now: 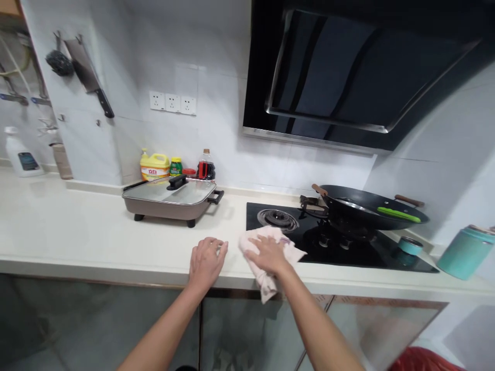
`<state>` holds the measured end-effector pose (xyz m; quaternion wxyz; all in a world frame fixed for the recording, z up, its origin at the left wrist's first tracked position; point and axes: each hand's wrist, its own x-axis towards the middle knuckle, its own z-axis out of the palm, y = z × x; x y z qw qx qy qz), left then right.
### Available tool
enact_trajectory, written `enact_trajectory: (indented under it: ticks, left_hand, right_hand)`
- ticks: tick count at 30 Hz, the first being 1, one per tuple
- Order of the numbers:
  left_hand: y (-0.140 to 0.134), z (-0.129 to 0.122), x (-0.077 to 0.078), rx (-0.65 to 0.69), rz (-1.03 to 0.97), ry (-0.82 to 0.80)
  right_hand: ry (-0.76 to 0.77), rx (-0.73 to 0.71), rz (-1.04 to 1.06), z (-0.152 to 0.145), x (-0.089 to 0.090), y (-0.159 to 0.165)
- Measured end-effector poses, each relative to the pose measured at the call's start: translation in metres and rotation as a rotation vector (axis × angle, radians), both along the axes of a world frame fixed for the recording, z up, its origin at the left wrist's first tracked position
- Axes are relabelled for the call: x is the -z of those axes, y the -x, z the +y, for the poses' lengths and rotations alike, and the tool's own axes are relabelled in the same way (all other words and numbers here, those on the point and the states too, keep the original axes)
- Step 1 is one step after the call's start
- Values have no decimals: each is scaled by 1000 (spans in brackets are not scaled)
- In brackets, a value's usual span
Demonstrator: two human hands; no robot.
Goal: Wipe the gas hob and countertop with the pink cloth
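Observation:
A pale pink cloth lies across the left front corner of the black gas stove and the white counter, one end hanging over the counter's front edge. Over it my right hand is pressed down, holding the cloth beneath its fingers. My left hand rests on the counter to the left of the cloth, fingers loosely bent and thumb apart, with nothing in it. Behind my left hand stands a brown electric pan with a glass lid. Nearest the cloth is the stove's uncovered left burner.
A black wok with a green-handled tool sits on the right burner. To its right are a teal lid and a teal container. A range hood overhangs the stove. A cleaver hangs at left; bottles line the wall.

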<state>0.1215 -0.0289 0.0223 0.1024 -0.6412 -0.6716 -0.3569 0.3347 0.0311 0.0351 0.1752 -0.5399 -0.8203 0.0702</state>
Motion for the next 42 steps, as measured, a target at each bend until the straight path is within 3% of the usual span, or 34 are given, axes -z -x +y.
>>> enact_trajectory:
  ticks: [3,6,9,12,18,24,28,30,33,38,42]
  left_hand:
    - [4,2,0,3,-41,10]
    - [10,5,0,3,-104,56]
    - [16,8,0,-13,-159,100]
    - [19,10,1,-18,-187,117]
    - [16,7,-3,-14,-159,153]
    - [8,4,-5,1,-45,140]
    - [3,3,-4,11,3,111]
    - [0,2,-4,18,20,109]
    - [-5,1,-6,20,29,107]
    - [-4,0,-6,73,-9,50]
    - [1,-2,-1,239,-44,-37]
  right_hand:
    - [-87,-191,0,-29,-1,35]
    - [-169,-304,47,-54,2,46]
    - [-230,-329,97,-65,7,31]
    - [-258,-276,97,-64,13,-5]
    - [-434,137,-16,-48,33,-136]
    - [-347,607,-120,-35,43,-280]
    - [-235,813,-95,-37,42,-321]
    - [-208,815,-108,-40,42,-315]
    - [-225,782,-141,-47,43,-276]
    - [-301,561,-165,-69,42,-155]
    - [-402,378,-23,-84,47,-67]
